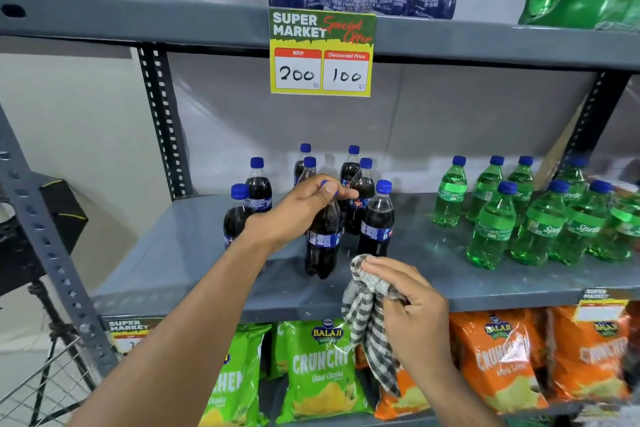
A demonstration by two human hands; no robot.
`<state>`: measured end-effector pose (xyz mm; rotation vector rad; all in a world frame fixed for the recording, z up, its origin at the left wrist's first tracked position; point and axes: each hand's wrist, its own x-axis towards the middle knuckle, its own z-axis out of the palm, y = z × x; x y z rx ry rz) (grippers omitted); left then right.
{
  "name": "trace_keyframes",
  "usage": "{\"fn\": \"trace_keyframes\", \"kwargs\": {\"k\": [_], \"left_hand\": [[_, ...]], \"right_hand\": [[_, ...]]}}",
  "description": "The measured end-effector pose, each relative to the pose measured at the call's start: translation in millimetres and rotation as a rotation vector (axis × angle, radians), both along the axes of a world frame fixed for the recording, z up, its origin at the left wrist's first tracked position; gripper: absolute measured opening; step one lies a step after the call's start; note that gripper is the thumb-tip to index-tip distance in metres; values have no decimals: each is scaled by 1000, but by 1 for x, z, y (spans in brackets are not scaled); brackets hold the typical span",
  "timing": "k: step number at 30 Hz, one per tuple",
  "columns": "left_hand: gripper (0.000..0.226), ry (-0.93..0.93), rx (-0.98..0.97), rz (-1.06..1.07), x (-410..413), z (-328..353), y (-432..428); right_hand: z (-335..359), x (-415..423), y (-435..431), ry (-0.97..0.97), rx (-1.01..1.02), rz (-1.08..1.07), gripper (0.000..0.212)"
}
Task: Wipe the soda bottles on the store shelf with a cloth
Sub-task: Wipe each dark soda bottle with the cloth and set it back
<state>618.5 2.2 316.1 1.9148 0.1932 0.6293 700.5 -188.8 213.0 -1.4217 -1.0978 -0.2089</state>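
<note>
My left hand grips the blue cap and neck of a dark cola bottle standing upright near the front of the grey shelf. Several more dark cola bottles with blue caps stand around and behind it. My right hand holds a grey-and-white checked cloth just below and right of the held bottle, at the shelf's front edge. The cloth hangs down and is not touching the bottle.
Several green Sprite bottles stand at the right of the same shelf. A yellow price sign hangs from the shelf above. Green and orange chip bags fill the shelf below. A perforated upright post stands at the left.
</note>
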Motion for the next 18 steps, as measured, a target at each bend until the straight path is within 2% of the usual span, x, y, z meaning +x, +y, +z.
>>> {"fn": "trace_keyframes", "kwargs": {"k": [8,18], "left_hand": [[28,18,-8,101,7,-12,9],[31,-44,-157,127,4,-12,6]], "right_hand": [[7,12,-10,87,-10,-6,76],[13,15,-34,-26,-8,-82,75]]}}
